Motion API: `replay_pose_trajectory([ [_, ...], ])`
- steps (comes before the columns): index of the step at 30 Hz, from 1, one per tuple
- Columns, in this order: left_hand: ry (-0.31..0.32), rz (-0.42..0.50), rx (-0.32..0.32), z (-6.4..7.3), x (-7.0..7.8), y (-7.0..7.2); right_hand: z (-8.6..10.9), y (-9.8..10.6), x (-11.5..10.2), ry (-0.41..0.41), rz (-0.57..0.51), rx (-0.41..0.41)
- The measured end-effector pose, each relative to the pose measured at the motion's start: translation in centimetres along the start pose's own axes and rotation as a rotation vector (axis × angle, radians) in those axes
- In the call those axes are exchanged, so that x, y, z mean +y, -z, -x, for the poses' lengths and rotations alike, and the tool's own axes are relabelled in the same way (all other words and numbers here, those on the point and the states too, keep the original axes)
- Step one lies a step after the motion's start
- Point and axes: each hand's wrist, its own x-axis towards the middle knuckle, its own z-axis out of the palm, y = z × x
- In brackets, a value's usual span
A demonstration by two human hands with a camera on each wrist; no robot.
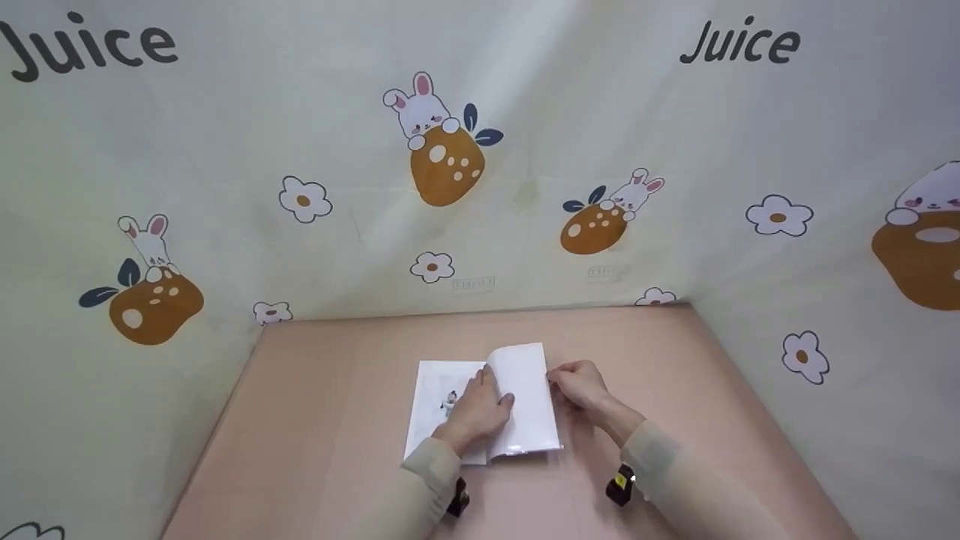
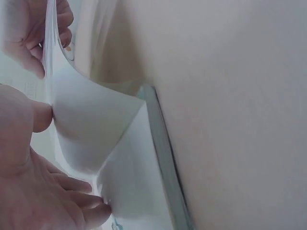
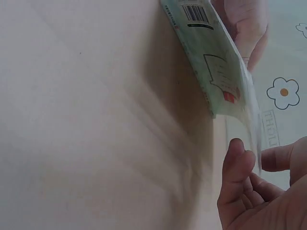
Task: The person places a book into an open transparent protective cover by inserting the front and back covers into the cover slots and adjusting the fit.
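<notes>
An open book point(image 1: 525, 401) lies on the table in the head view, its right-hand pages blank and lifted in a curve. A small figure drawing point(image 1: 450, 403) shows on the left page. My left hand point(image 1: 476, 411) rests over the middle fold, fingertips at the crease and thumb against the raised pages. At the outer edge of those pages, my right hand point(image 1: 583, 386) pinches the paper between thumb and fingers. The right wrist view shows the pale green back cover point(image 3: 211, 67) with a barcode, tilted up from the tabletop.
The pinkish tabletop point(image 1: 322, 420) surrounds the book. A pale cloth point(image 1: 525, 247) printed with rabbits, flowers and "Juice" hangs at the back and sides. Dark devices sit beneath both wrists, one with a yellow mark point(image 1: 621, 484) at the right.
</notes>
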Motion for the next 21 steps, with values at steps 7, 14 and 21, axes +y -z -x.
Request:
replay_pose_trajectory([
  [7, -0.033, -0.023, 0.025, -0.1, 1.5, 0.2, 0.4, 0.0, -1.2, 0.062, -0.041, -0.022],
  [14, -0.095, -0.105, 0.133, 0.3, 3.6, 0.8, 0.7, -0.4, -2.7, 0.084, -0.068, -0.061],
  [21, -0.081, -0.092, 0.184, 0.4, 5.1, 1.6, 0.9, -0.7, -4.2, 0.123, -0.027, -0.086],
])
